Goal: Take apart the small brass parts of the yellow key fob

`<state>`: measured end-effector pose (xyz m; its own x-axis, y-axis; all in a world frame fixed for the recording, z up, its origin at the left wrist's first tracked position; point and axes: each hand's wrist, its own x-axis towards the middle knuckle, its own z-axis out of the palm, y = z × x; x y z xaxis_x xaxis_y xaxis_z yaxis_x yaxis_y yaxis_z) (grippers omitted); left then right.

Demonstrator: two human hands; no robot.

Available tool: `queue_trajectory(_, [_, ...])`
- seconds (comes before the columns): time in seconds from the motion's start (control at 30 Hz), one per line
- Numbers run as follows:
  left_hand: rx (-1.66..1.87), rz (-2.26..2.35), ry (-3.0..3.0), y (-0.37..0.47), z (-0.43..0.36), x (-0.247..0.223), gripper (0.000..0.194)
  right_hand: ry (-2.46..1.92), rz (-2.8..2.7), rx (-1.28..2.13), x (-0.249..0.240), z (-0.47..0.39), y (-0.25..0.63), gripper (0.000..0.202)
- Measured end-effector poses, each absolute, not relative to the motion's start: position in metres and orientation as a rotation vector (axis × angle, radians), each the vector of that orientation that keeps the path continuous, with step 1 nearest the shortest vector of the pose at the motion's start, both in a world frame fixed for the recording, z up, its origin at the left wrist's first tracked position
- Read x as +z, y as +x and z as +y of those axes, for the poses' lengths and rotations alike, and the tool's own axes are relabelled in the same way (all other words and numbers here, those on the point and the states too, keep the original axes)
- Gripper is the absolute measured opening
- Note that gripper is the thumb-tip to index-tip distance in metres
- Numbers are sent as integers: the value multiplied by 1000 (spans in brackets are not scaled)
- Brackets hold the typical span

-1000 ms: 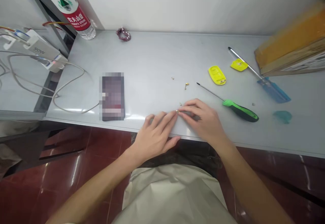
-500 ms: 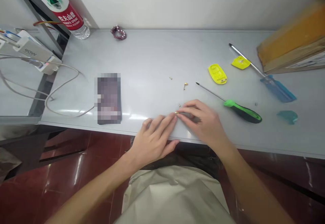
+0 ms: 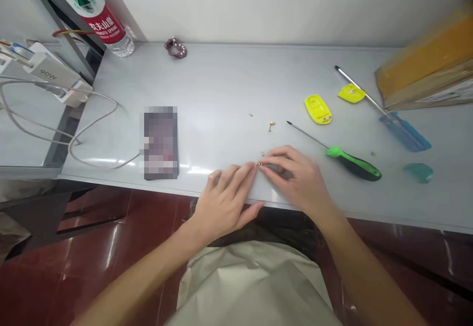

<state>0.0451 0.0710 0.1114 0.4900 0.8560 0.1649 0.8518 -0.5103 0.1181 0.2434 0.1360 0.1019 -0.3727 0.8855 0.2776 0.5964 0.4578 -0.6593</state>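
Observation:
Near the table's front edge, my right hand (image 3: 297, 178) pinches a tiny brass piece (image 3: 260, 164) between thumb and index finger. My left hand (image 3: 223, 203) lies flat beside it, fingers stretched out, its index fingertip at the left side of that piece. Just beyond the fingertips is a small brass part (image 3: 262, 153). Farther back lie another brass part (image 3: 272, 124) and a tiny one (image 3: 250, 114). A green and black screwdriver (image 3: 353, 164) rests to the right of my right hand, its tip toward the back left.
Two yellow shell pieces (image 3: 318, 109) (image 3: 351, 93), a blue-handled screwdriver (image 3: 406, 131), a teal piece (image 3: 419, 173) and a cardboard box (image 3: 424, 70) are at the right. A phone (image 3: 160, 143), cable (image 3: 98, 94), bracelet (image 3: 175, 48) and bottle (image 3: 105, 23) stand or lie left.
The view has shifted slightly, moving the table's objects a little to the right in the picture. Both hands keep nearly the same pose around the tiny brass piece.

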Motion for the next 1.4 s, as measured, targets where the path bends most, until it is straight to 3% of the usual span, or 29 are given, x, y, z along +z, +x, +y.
queue_trajectory(1.4, [383, 1586, 2673, 46, 70, 110, 57, -1235, -2113, 599, 102, 135, 245, 10])
